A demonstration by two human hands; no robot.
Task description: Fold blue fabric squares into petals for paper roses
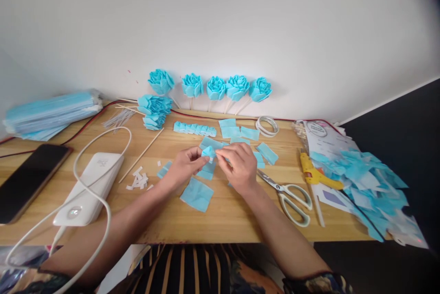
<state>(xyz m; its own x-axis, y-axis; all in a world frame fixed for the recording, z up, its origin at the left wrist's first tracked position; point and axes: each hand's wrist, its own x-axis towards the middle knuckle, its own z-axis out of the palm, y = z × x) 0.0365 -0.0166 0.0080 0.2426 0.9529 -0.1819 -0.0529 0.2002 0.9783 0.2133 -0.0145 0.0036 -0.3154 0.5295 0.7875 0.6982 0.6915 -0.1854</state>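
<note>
Folded blue piece (pixel 208 152) is held over the middle of the wooden surface (pixel 165 230), between two bare hands. Broadest on that surface: a heap of blue scraps (pixel 374 184) at far right. Far left, a stack of pale blue sheets (pixel 51 110); nearer, a dark phone (pixel 29 179), then a white power bank (pixel 90 188), cable looped over it. Left hand (pixel 187 163): grip closed on the folded piece, thumb against fingers. Right hand (pixel 238 165): fingertips drawn in at the piece's right edge; cannot tell whether that grip holds it. Scissors (pixel 281 188) lie just beside the right forearm, yellow glue gun (pixel 314 172) beyond. Five blue flowers (pixel 237 86) on sticks stand along the wall. Smaller: a blue square (pixel 197 194) below the hands; smallest, white snippets (pixel 138 179) left of them.
</note>
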